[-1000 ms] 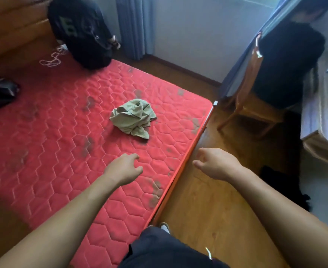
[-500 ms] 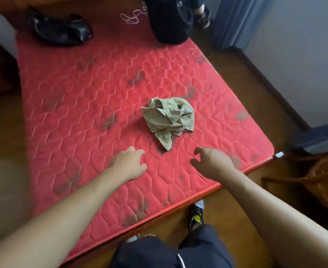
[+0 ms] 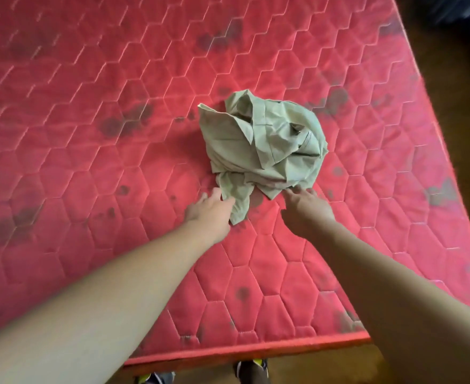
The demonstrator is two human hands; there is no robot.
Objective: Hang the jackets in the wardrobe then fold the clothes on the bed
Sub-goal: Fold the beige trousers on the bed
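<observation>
A crumpled pale-green garment (image 3: 264, 145) lies in a loose heap near the middle of the bed (image 3: 89, 106), resting on the bare red mattress with its stitched hexagon pattern. The cloth is bunched up with seams and folds going every way, and a narrow tail of it trails down from the heap's near-left corner toward the person.

The person leans over the near edge of the bed with both bare arms stretched out to the heap. The left hand (image 3: 210, 210) sits at that trailing tail, fingers reaching forward and fairly straight, thumb lying against the cloth's edge; it touches the fabric and does not look closed around it. The right hand (image 3: 308, 210) is at the near-right edge of the heap, fingertips bent down onto the hem where it meets the mattress. I cannot tell from here whether those fingers have pinched the cloth or only rest on it. The hands are apart, one at each near corner of the heap.

Dark blotchy stains (image 3: 125, 123) mark the mattress in several places. Below the bed's near edge the toes of the person's shoes (image 3: 251, 368) show on a dark wooden floor (image 3: 463, 79)
</observation>
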